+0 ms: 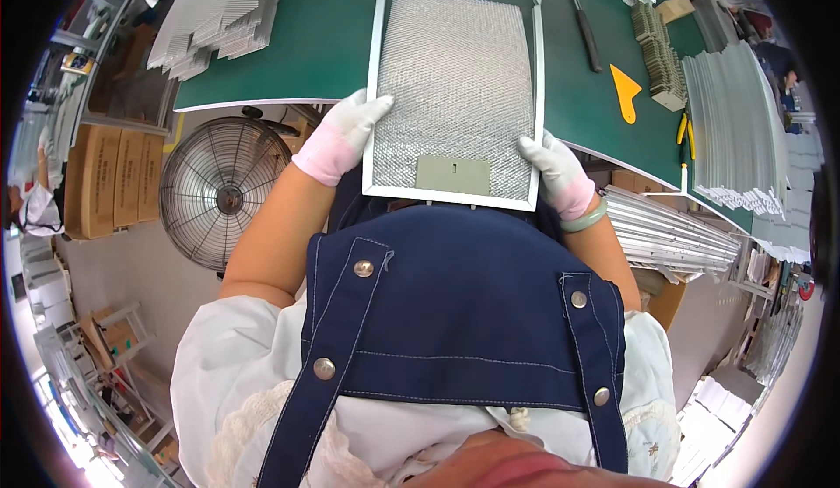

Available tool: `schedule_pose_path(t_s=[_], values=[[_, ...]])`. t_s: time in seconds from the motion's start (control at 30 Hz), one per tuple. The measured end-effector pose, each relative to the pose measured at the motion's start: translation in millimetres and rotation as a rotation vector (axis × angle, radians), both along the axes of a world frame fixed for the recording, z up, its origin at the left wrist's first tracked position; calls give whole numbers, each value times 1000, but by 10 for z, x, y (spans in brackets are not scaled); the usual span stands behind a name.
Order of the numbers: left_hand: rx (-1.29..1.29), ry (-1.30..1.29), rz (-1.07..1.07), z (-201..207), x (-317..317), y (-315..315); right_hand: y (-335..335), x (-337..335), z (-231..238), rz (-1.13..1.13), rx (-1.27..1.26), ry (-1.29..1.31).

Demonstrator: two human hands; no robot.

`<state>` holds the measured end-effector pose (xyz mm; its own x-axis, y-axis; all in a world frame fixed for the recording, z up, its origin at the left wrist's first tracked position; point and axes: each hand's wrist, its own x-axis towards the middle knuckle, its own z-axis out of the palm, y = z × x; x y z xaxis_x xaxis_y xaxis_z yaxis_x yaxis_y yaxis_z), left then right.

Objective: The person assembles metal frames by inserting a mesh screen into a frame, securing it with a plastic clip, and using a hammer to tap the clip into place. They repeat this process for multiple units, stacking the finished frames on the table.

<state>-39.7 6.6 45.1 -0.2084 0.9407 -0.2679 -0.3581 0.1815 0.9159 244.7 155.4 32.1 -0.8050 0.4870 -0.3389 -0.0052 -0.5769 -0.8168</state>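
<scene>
A silvery metal mesh filter panel [455, 85] lies over the near edge of the green table, its near end toward my body. A pale metal frame [374, 68] runs along its left, right and near sides. At the far end no frame strip shows, and the right strip has a bent piece at its top. Near the close edge sits a small olive plate [452, 175] with a slot. My gloved left hand [348, 129] grips the frame's left side, thumb on top. On the right side, lower down, my gloved right hand [556, 168] grips the frame likewise.
On the table [328, 24] lie a hammer [584, 28], a yellow scraper [626, 92], yellow-handled pliers [687, 136] and stacked olive plates [658, 59]. Mesh sheets [223, 7] pile up at far left, metal strips [731, 116] at right. A floor fan [227, 197] stands left, below the table edge.
</scene>
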Motion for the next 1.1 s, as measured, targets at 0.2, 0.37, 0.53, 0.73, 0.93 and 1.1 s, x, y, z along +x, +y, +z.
schedule_pose_path(t_s=[0.2,0.37,0.53,0.73,0.93,1.1], values=[[86,297,-67,148,-75,97,-122,85,180,-53,206,-33],[181,62,-57,517,-127,166,-117,84,352,-48,329,-19],[249,356,-16,912,-233,328,-117,42,488,-66,381,-25],[325,39,13,1207,-288,460,-153,65,558,-15,475,26],[310,219,-70,1411,-243,517,-113,167,527,1,493,26],[179,376,18,1357,-281,580,-165,183,518,-26,528,37]])
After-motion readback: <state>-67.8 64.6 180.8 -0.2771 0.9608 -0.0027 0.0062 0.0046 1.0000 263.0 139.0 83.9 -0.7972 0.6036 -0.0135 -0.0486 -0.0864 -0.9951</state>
